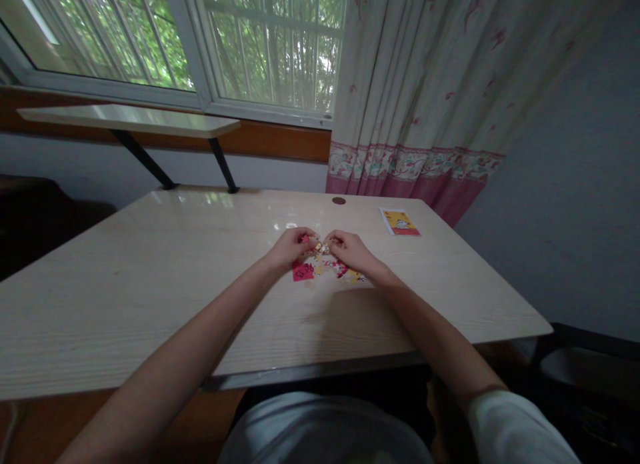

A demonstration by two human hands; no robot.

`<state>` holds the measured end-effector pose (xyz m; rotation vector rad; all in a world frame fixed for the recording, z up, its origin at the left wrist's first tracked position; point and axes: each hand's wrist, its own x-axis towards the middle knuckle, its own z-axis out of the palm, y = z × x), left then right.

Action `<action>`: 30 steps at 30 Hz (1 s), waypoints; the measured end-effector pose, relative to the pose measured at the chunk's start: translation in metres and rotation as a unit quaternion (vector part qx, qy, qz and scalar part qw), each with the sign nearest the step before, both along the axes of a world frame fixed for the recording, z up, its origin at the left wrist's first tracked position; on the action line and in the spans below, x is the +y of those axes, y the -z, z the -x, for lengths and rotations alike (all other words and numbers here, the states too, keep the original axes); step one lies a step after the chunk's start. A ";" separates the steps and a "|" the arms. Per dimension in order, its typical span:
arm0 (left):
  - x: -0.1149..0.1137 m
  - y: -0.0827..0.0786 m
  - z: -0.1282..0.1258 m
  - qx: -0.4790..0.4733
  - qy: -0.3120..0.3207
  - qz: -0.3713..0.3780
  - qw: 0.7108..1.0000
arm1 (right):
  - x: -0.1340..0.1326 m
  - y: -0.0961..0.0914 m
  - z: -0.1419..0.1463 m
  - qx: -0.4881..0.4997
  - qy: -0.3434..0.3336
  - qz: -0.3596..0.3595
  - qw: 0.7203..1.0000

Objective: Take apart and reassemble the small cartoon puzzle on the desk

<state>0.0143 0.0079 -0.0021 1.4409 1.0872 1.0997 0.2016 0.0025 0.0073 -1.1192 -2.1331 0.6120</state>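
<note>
Over the middle of the desk [200, 304], both my hands meet above a patch of small colourful pieces that look like jigsaw puzzle pieces [341, 269], in red, yellow and white. My left hand [294, 245] has its fingers bent and pinched at a red and white part of the pieces. Facing it, my right hand [349, 248] is closed in a pinch at some whitish pieces, its fingertips close to the left ones. A larger red section [303, 271] with dark line drawings lies flat just below my left hand. My fingers hide some of the pieces.
A yellow and red picture card [400, 222] lies at the desk's back right. A round brown cable-hole cover [339, 201] sits near the back edge. At the back left, a raised shelf [135, 120] stands on black legs. A curtain [415, 157] hangs behind the desk.
</note>
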 end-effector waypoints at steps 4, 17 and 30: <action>-0.002 0.001 -0.002 0.038 0.024 -0.028 0.999 | 0.001 -0.001 -0.004 -0.087 0.011 -0.032 0.996; -0.005 -0.014 0.007 0.278 0.065 -0.170 0.943 | 0.003 0.002 -0.005 -0.161 0.042 -0.091 0.982; -0.025 -0.038 0.037 0.506 0.142 -0.134 0.840 | -0.026 -0.002 0.020 -0.214 -0.123 -0.082 0.966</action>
